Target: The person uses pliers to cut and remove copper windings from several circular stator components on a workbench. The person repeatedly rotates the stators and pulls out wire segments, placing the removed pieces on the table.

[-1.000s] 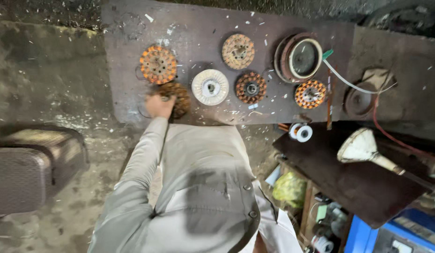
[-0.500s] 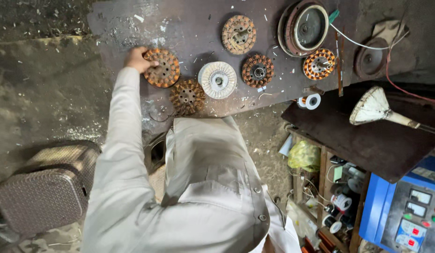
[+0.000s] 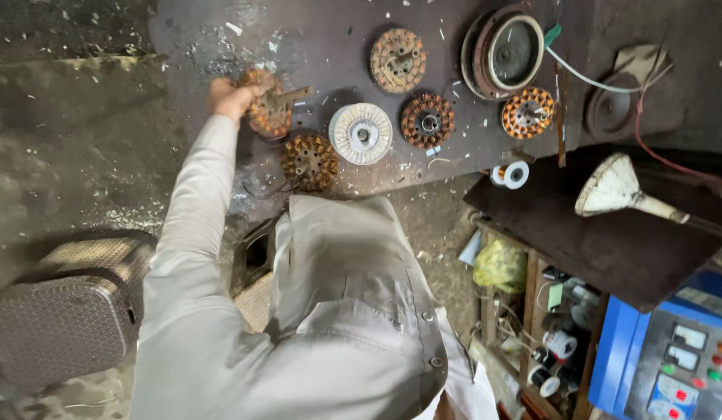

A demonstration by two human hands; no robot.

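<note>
My left hand point(image 3: 230, 98) reaches out over a dark board point(image 3: 314, 31) on the floor and grips a round copper-wound stator point(image 3: 267, 109), tilted up on its edge with its shaft pointing right. Just below it lies another rusty stator point(image 3: 308, 162), and beside that a white-wound stator point(image 3: 361, 133). My right hand is not visible; my grey shirt fills the lower middle of the view.
More stators lie on the board point(image 3: 397, 59) point(image 3: 427, 120) point(image 3: 527, 112), with a round motor cover point(image 3: 504, 53) at the back. A white tape roll point(image 3: 515, 174), a white funnel point(image 3: 614, 187) on a dark panel, a blue control box point(image 3: 672, 358) and a grey case point(image 3: 65, 311) stand around.
My left hand moved from the lower rusty stator up to the left one, took hold of it and tipped it up off the board. The camera has shifted closer.
</note>
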